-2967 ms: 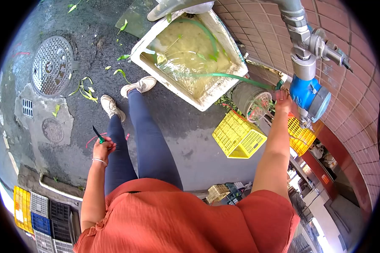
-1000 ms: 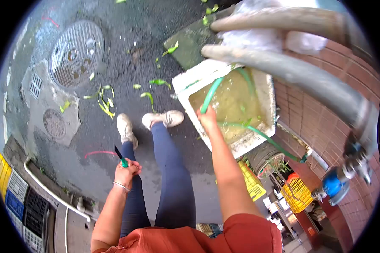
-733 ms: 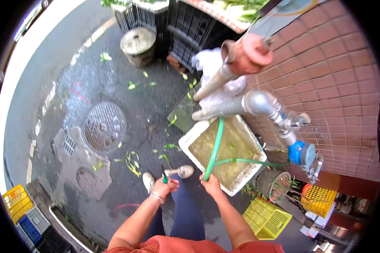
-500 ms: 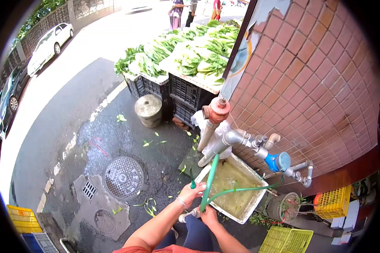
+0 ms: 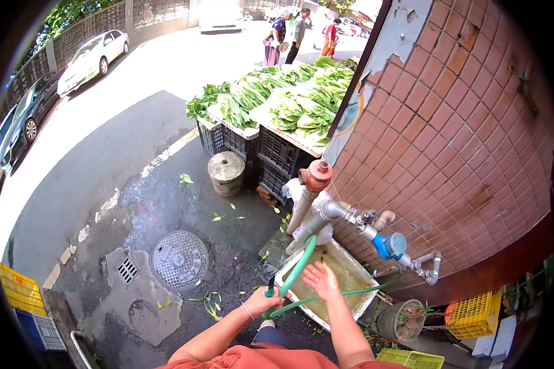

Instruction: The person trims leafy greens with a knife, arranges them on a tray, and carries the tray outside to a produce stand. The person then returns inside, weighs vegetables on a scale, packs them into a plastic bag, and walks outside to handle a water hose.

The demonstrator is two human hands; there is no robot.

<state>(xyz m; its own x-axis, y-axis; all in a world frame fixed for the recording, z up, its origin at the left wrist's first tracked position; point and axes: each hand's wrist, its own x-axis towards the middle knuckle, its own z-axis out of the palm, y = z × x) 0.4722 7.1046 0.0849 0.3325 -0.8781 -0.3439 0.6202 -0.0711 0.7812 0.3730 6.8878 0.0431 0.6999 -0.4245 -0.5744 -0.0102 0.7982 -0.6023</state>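
My left hand point(image 5: 266, 300), with a bracelet at its wrist, is closed around the green handle of a knife point(image 5: 270, 284) whose dark blade points up. The green hose point(image 5: 299, 268) bends beside that hand; whether its fingers also grip the hose is unclear. My right hand point(image 5: 321, 280) is open with fingers spread, over the water basin, and holds nothing. The white basin point(image 5: 368, 302) holds murky water. One stretch of hose runs up to the basin's far corner, another crosses the basin to the right, toward the wall.
Leafy greens point(image 5: 301, 114) lie on black crates point(image 5: 280, 149). A concrete block point(image 5: 226, 174), red hydrant point(image 5: 317, 176) and blue meter point(image 5: 390, 245) stand ahead. A manhole cover point(image 5: 180, 261) is at left, a potted plant point(image 5: 400, 320) at right. Several people point(image 5: 297, 35) are far off.
My right hand has let go of the hose, opened and moved up over the basin. The hose bend now lies by my left hand. The view has tilted up, showing more of the street.
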